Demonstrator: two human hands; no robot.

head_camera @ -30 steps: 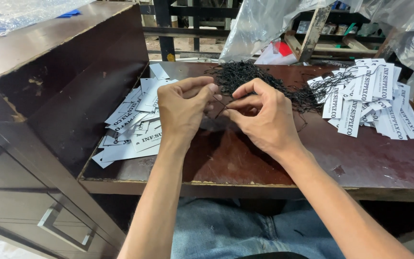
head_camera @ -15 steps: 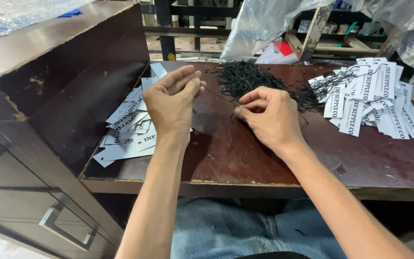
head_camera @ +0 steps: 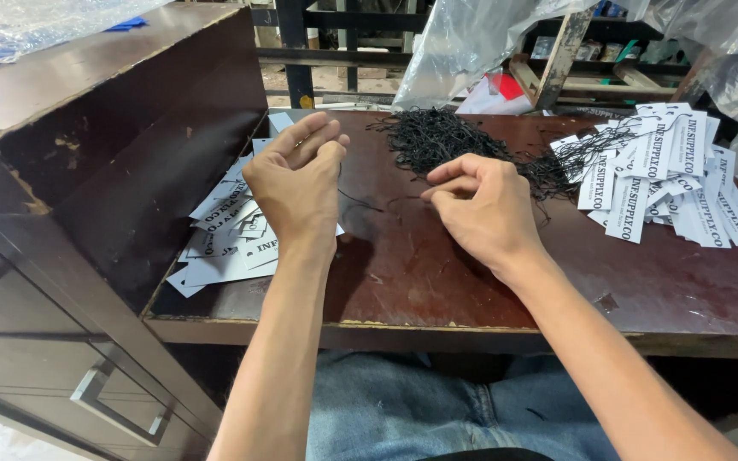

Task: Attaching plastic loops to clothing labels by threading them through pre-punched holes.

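My left hand (head_camera: 294, 183) hovers over a pile of white printed paper tags (head_camera: 224, 230) at the table's left, fingers curled, pinching one end of a thin black string (head_camera: 369, 205). My right hand (head_camera: 482, 207) sits a little to the right, fingers pinched on the string's other end. The string sags between the two hands above the dark brown table (head_camera: 437, 282). Just behind my hands lies a tangled heap of black strings (head_camera: 437, 137).
A second pile of white tags (head_camera: 668, 175), some with strings attached, lies at the table's right. A dark wooden cabinet (head_camera: 61, 154) with drawers stands at the left. Clear plastic sheeting (head_camera: 471, 43) and wooden frames fill the back. My jeans show under the table.
My hands were pressed together over the table's middle; they have pulled apart, the left one going left toward the tag pile, with a black string stretched between them.
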